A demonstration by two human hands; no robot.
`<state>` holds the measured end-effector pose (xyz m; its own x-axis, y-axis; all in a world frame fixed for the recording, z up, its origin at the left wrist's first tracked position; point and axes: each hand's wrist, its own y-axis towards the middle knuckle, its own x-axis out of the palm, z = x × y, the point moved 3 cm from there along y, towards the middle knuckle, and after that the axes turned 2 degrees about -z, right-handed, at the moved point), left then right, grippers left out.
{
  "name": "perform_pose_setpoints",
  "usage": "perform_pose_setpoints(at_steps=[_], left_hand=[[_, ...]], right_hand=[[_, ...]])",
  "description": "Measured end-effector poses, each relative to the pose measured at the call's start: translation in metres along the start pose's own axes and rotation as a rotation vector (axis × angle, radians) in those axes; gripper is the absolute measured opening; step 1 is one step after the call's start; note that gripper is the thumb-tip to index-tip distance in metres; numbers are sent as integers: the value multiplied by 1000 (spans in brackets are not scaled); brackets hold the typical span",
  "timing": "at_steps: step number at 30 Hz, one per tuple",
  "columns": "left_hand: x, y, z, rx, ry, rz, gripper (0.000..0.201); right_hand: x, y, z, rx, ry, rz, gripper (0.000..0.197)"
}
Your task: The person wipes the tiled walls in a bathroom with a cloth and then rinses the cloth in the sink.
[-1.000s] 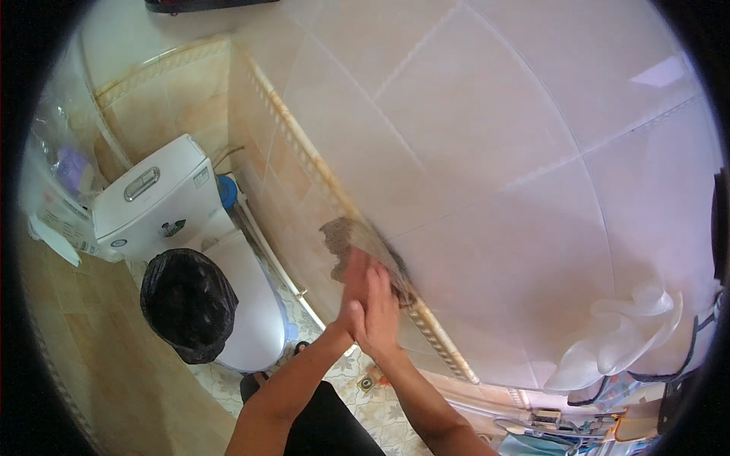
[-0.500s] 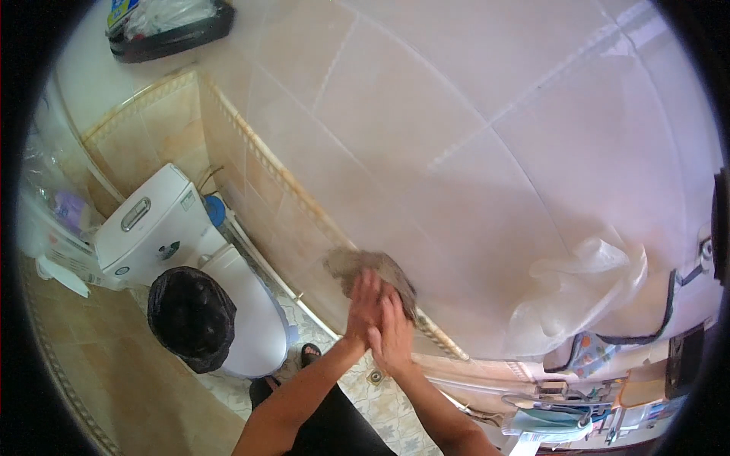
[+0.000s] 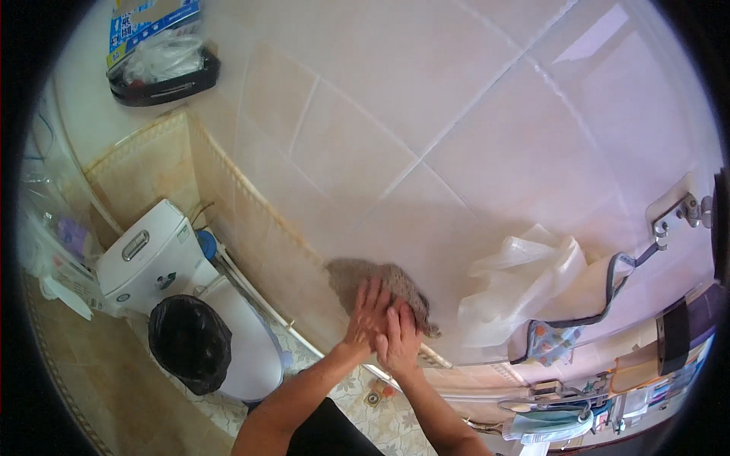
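Observation:
A brown-grey cloth (image 3: 395,280) lies flat against the tiled wall, covering part of the raised trim. My left hand (image 3: 367,318) presses on its lower part with the fingers stretched out. Right beside it, my right hand (image 3: 400,340) rests on the same cloth, fingers extended and touching the left hand's side. Neither hand is wrapped round the cloth. The raised border trim (image 3: 262,204) runs up to the left from the cloth and shows again just below it.
A white toilet (image 3: 247,338) stands at the left, with a black-lined bin (image 3: 190,343) at its bowl. On the wall hang a black-rimmed shelf (image 3: 167,90), a translucent plastic sheet (image 3: 517,285) and a metal hook (image 3: 673,216). Hung masks (image 3: 547,425) and tools crowd the lower right.
Both hands and the cloth have slid right along the trim, towards its lower end. The view has tilted, so more of the upper-left shelf and the right-hand hook shows.

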<state>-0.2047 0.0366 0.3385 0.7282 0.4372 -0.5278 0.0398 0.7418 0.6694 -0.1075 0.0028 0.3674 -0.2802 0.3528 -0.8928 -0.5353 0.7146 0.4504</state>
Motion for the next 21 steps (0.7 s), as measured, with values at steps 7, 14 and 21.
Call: perform_pose_setpoints(at_steps=[7,14,21], left_hand=[[-41,64,11,22,108,187,38],[21,-5,52,385,88,-204,41],[32,6,97,567,114,-418,41]], right_hand=[[-34,63,-10,-205,34,308,56],[-36,-61,20,154,-111,105,56],[-64,-89,36,338,-87,232,58]])
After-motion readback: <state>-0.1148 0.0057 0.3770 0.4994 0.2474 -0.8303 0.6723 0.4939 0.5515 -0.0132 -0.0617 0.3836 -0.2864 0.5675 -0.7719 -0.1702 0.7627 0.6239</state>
